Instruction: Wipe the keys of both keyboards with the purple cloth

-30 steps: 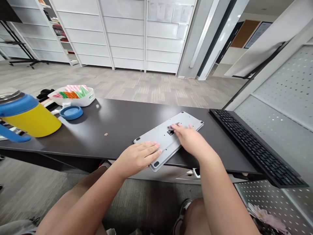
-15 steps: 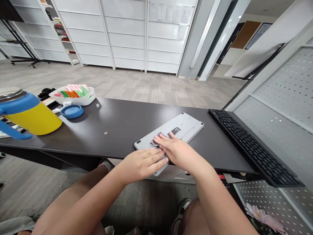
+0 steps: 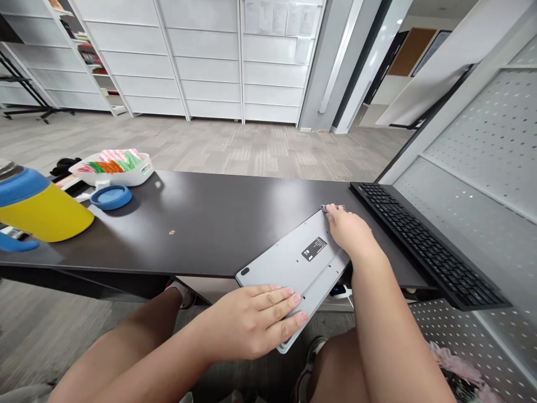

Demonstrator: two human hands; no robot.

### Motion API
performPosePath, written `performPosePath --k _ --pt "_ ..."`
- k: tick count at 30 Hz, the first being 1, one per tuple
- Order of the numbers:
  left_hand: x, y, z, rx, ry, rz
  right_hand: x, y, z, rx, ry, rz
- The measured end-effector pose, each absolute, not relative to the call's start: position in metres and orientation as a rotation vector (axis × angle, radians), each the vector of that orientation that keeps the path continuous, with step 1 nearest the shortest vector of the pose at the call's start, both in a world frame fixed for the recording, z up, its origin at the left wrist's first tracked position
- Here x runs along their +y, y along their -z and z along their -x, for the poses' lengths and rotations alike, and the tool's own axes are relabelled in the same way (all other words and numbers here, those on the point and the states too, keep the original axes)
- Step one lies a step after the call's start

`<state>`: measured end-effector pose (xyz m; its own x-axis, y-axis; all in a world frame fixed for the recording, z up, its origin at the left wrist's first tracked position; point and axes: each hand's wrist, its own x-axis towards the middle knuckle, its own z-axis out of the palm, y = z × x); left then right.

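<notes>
A grey keyboard [image 3: 298, 263] lies upside down on the dark desk [image 3: 210, 224], its near end hanging over the front edge. A black label shows on its underside. My left hand [image 3: 255, 319] rests flat on the near end, fingers stretched out. Over the keyboard's far right corner, my right hand [image 3: 350, 232] has its fingers curled round a small patterned cloth [image 3: 329, 208], which is only partly visible at the fingertips.
A black keyboard [image 3: 423, 246] lies at the right by a white perforated panel [image 3: 474, 184]. At the left stand a yellow jug with a blue lid [image 3: 37, 204], a blue round lid [image 3: 111, 197] and a white tray of coloured items [image 3: 111, 165]. A small crumb [image 3: 172, 232] lies mid-desk.
The grey keyboard has slid toward me and now overhangs the desk edge. My right hand moved from the keyboard's near middle to its far right corner. My left hand stayed on the near end.
</notes>
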<state>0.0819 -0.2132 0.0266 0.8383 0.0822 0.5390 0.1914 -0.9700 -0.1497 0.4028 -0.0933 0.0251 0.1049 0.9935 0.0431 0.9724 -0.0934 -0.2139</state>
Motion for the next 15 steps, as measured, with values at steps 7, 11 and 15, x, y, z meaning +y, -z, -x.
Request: performPosePath --k 7,11,15 --pt "-0.213 -0.019 -0.085 -0.245 0.785 2.842 -0.148 -0.045 -0.309 -2.539 -0.482 1.406" --pt "-0.213 -0.019 -0.088 -0.241 0.791 2.891 -0.178 -0.059 -0.269 -2.651 -0.736 0.96" --pt "-0.208 -0.021 -0.086 -0.26 0.787 2.907 -0.173 -0.056 -0.273 -2.569 -0.737 1.118"
